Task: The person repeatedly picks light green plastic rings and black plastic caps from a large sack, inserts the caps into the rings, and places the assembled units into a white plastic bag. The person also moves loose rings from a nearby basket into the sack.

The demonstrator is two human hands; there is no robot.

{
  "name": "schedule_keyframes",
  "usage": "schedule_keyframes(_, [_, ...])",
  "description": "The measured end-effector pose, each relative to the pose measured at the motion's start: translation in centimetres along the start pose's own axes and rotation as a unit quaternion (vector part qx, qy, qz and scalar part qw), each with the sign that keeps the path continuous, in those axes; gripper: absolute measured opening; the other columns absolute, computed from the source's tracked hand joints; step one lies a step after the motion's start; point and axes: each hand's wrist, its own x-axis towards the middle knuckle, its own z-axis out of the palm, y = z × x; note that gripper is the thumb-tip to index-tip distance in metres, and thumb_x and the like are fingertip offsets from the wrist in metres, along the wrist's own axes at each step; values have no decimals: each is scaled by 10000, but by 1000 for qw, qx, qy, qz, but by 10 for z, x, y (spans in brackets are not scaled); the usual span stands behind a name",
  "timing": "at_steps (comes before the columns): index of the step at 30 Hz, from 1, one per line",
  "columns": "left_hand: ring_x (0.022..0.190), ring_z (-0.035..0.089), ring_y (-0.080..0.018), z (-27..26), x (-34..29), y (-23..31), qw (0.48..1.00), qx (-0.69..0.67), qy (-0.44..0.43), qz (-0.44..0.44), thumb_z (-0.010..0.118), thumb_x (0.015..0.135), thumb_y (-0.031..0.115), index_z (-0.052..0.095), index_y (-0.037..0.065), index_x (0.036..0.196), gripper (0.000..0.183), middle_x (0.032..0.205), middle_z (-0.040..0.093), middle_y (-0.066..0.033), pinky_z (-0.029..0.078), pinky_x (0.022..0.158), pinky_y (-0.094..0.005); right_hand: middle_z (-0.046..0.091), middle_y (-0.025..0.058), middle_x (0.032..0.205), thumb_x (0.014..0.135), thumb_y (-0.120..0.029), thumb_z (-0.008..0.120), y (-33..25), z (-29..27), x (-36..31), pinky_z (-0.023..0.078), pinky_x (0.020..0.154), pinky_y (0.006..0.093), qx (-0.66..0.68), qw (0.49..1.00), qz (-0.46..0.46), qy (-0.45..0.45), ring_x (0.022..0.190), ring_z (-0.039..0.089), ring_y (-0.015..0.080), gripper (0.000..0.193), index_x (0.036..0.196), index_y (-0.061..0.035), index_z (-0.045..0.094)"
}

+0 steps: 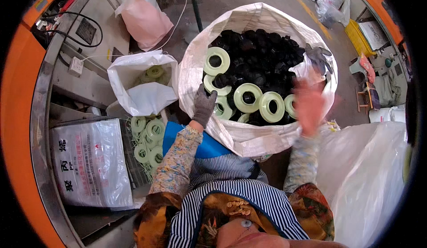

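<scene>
The large white sack [192,67] stands open in front of you and serves as the reference point. Left of the sack, nearer your body, is a printed white bag [93,163]. Between that bag and the sack is a smaller open white bag [142,99], with pale green pieces inside.

Your left hand [204,107], gloved in grey, is at the sack's near-left rim. Its fingers are partly bent, tips at a pale green ring [225,90] just inside the rim; you cannot tell whether they pinch it. Your right hand [309,107] is over the sack's right side, too blurred to tell its state. A grey glove [318,57] shows just beyond it, near the sack's right rim.

More green rings [263,107] lie in the sack's near half, between your hands. Black round parts [258,61] fill the sack beneath and beyond them.
</scene>
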Motion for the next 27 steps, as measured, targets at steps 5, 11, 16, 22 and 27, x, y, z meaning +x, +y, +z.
schedule_keyframes(5, [1205, 512, -370, 8, 14, 15, 932, 322, -10, 167, 582, 846, 190, 535, 42, 1300, 480, 1269, 539, -225, 376, 1052, -458, 558, 97, 1306, 797, -130, 602, 128, 19, 90, 418, 1003, 431, -746, 514, -389, -169, 1236, 492, 300, 229, 1021, -109, 642])
schedule_keyframes(11, [1359, 362, -362, 12, 50, -15, 885, 300, -202, 294, 518, 899, 182, 584, 113, 1285, 398, 1376, 501, -179, 291, 1137, -453, 574, 121, 1232, 778, -165, 596, 164, 6, 124, 462, 908, 425, -807, 498, -282, -146, 1128, 535, 287, 122, 849, -67, 613])
schedule_keyframes(16, [1220, 533, -336, -26, 49, 52, 919, 218, -243, 222, 598, 915, 251, 557, 90, 1325, 442, 1283, 597, -170, 375, 1066, -414, 571, 155, 1290, 782, -73, 704, 122, -29, 67, 460, 901, 382, -508, 852, -122, 19, 1100, 565, 314, 187, 860, -21, 542])
schedule_keyframes(22, [1077, 608, -408, -69, -31, 92, 952, -52, -96, 287, 654, 817, -67, 438, -84, 1299, 528, 1174, 592, -275, 507, 918, -432, 551, 141, 1312, 757, -90, 754, 101, 20, -4, 431, 965, 381, -415, 887, -201, -10, 1130, 535, 315, 228, 843, -47, 547])
schedule_keyframes(27, [1122, 575, -437, -69, -76, 107, 951, -33, -24, 308, 701, 772, -38, 439, -82, 1307, 598, 1179, 585, -284, 485, 950, -447, 531, 128, 1302, 675, -136, 823, 86, 41, -32, 477, 906, 388, -480, 835, -268, -24, 1130, 528, 330, 411, 999, -64, 581])
